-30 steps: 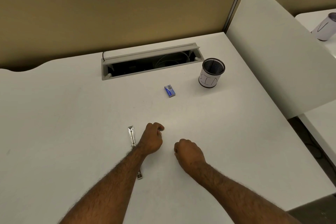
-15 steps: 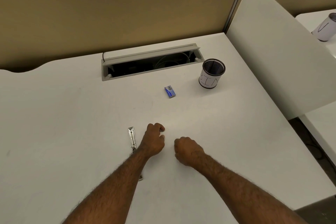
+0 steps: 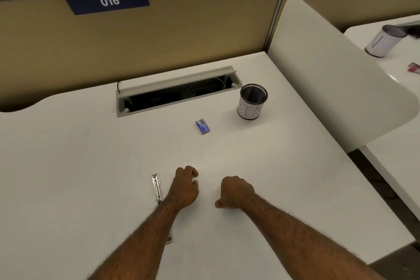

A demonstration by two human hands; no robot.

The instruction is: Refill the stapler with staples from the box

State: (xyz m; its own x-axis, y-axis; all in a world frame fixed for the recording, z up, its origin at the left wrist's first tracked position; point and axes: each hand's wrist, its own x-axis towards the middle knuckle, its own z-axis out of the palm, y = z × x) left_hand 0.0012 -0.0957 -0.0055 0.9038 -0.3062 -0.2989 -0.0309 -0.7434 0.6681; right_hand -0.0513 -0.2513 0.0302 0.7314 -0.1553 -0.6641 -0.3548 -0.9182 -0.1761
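Comparing this moment with the views half a second and one second before showed almost no change: both fists lay in the same places on the desk (image 3: 79, 166), and only the camera had tilted up slightly. The left hand (image 3: 184, 188) was loosely curled, fingers bent under, and gripped nothing. The right hand (image 3: 236, 193) was likewise closed into a loose fist with the thumb out to the side; nothing was visible in it. The stapler (image 3: 156, 187), a slim metal unit, lay flat just beside the left wrist, partly hidden under the forearm. The staple box (image 3: 202, 126) sat unopened, well apart from both hands, near the mesh cup (image 3: 252, 104). Refilling had evidently not yet begun; neither item had been picked up.
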